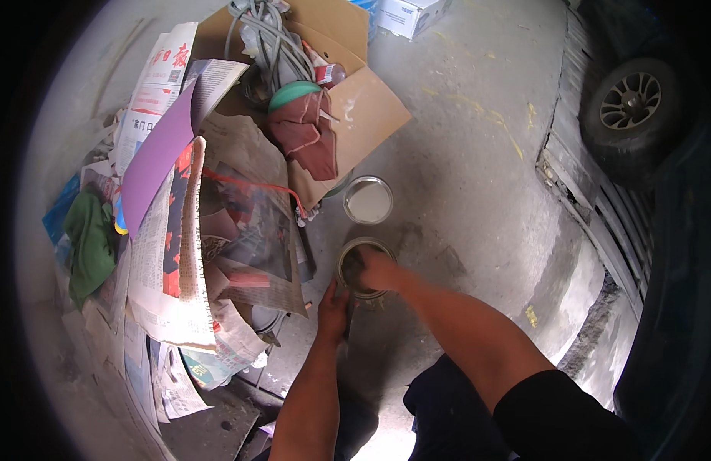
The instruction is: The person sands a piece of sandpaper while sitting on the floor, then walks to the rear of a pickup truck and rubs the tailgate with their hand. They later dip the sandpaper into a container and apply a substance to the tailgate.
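On the concrete floor in front of me stands a round, open metal can [342,270] with a pale rim and a dark inside. My right hand [378,270] reaches over its rim, its fingers down in the opening and blurred, so what they hold, if anything, is hidden. Against the can's near left side, my left hand [334,313] is closed on its wall. A round metal lid or shallow tin [368,200] with a light grey face lies just beyond the can.
Newspapers [167,300], a purple sheet [159,150] and a green cloth [92,246] are piled at left. Behind them, a cardboard box [371,115] holds grey cable [282,46] and a reddish-brown cloth [305,131]. A vehicle wheel [630,104] and a metal grating [601,203] are at right.
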Demonstrator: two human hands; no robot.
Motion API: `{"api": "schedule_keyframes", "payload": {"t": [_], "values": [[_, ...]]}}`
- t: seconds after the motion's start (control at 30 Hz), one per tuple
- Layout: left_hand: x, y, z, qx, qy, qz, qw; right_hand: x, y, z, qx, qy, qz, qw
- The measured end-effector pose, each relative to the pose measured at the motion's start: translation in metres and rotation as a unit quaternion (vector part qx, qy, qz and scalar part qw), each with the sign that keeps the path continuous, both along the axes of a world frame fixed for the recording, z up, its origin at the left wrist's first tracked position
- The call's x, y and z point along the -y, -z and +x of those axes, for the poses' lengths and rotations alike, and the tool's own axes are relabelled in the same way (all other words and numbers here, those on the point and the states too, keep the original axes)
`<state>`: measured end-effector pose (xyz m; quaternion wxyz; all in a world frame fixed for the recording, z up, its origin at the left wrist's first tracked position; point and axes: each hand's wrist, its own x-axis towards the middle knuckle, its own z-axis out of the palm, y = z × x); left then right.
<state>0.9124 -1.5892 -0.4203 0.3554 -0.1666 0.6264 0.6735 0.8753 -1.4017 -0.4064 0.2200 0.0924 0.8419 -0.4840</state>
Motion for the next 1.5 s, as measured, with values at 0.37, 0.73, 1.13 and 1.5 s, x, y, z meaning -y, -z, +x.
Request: {"api": "schedule_keyframes", "payload": {"t": [0.37,0.73,1.13,1.5], "values": [[-0.007,-0.033,-0.008,0.059,0.017,-0.04,0.997,-0.015,-0.014,-0.021,0.03,-0.225,0.02,0.974],[-0.003,-0.037,-0.017,0.038,0.078,-0.051,0.995,-0.019,-0.026,-0.038,0.058,-0.372,0.065,0.924],[0.013,-0.025,-0.04,0.026,0.21,-0.101,0.972,-0.021,-0.039,-0.012,0.081,-0.393,0.086,0.912],[0.019,-0.012,-0.018,-0.026,0.157,-0.112,0.981,-0.013,-0.056,-0.007,0.069,-0.443,0.147,0.882]]}}
